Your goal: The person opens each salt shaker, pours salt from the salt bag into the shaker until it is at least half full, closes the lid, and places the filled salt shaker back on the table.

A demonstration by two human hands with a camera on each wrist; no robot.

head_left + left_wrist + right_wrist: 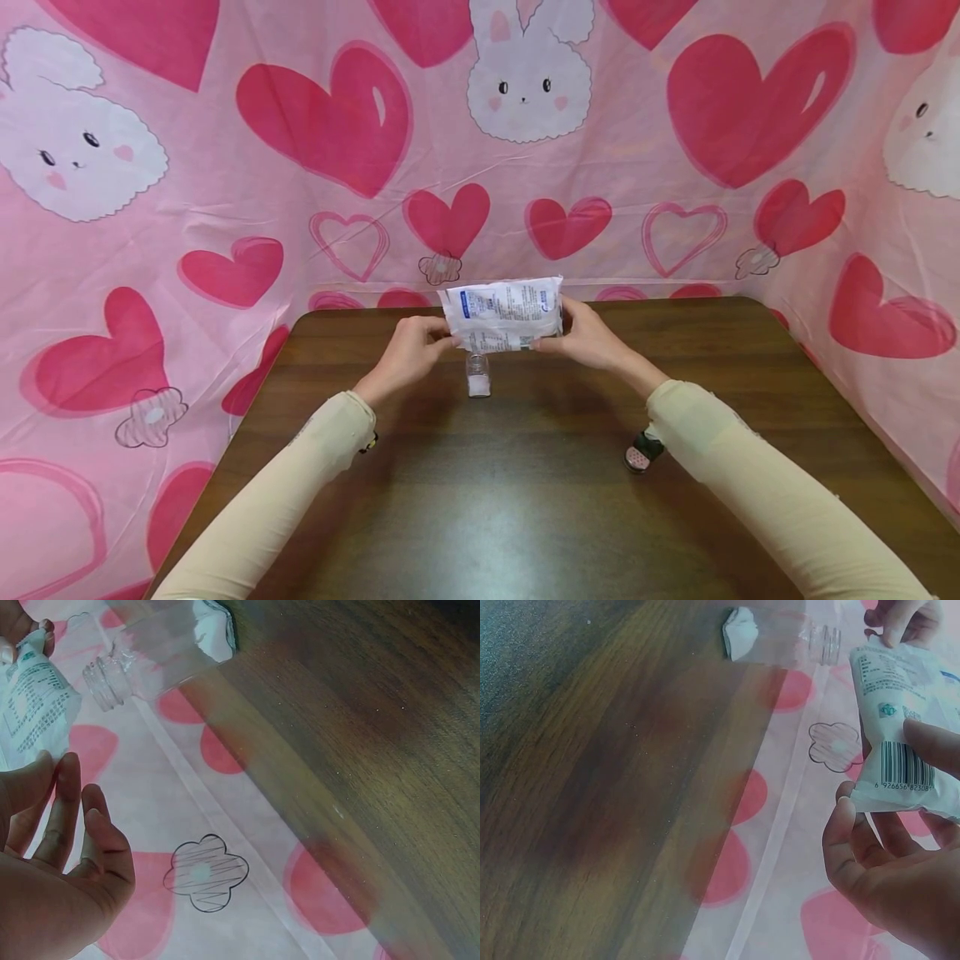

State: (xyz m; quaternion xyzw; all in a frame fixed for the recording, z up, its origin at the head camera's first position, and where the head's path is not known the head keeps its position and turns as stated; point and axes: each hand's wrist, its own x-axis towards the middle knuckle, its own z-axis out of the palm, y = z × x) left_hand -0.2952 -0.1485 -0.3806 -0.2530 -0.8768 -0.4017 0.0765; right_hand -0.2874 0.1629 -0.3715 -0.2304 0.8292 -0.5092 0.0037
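Note:
Above the table both hands hold up a white printed plastic packet [504, 315] with blue marks. My left hand [416, 343] pinches its left edge between thumb and fingers. At the other end my right hand [588, 336] grips the packet, the thumb on the face by a barcode, as the right wrist view shows. Just below the packet's left part stands an uncapped clear bottle [477, 379], with a threaded neck and white contents at its bottom. Neither hand touches the bottle. In the left wrist view a packet corner [67, 705] is close to the bottle's mouth [103, 684].
Small pale specks dot the dark wooden table [480, 500]. Near the right sleeve is a small round pink dotted thing [637, 457], with something dark beside it. A pink cloth [510, 167] with hearts and rabbits hangs behind the table and at both sides.

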